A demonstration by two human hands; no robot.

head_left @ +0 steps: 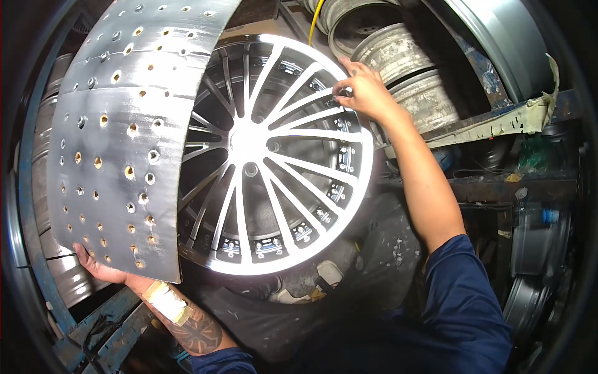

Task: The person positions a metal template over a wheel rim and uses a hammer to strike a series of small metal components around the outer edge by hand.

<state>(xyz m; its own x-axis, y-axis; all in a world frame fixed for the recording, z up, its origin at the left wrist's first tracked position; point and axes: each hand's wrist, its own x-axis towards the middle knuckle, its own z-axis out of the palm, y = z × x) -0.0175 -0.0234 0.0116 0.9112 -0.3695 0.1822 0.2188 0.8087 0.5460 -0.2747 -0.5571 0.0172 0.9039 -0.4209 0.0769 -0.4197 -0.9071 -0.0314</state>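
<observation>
A large curved grey sheet [118,149] with rows of holes covers the left part of a wheel; small fittings sit in some holes. My left hand [99,268] grips the sheet's lower edge, its fingers partly hidden. A multi-spoke alloy wheel [364,156] with bright machined spokes lies face up before me. Small bolts [261,246] show in dark pockets between the spoke ends. Over the wheel's upper right edge, my right hand [364,90] is closed, thumb and fingertips pinched near a spoke end. Whatever they hold is too small to make out.
Worn metal rims [408,68] are stacked behind the wheel at upper right. A large grey rim [511,43] stands farther right, above a beam with torn tape [492,128]. More rims [539,240] sit on a rack at right. A blue metal frame [37,249] runs along the left.
</observation>
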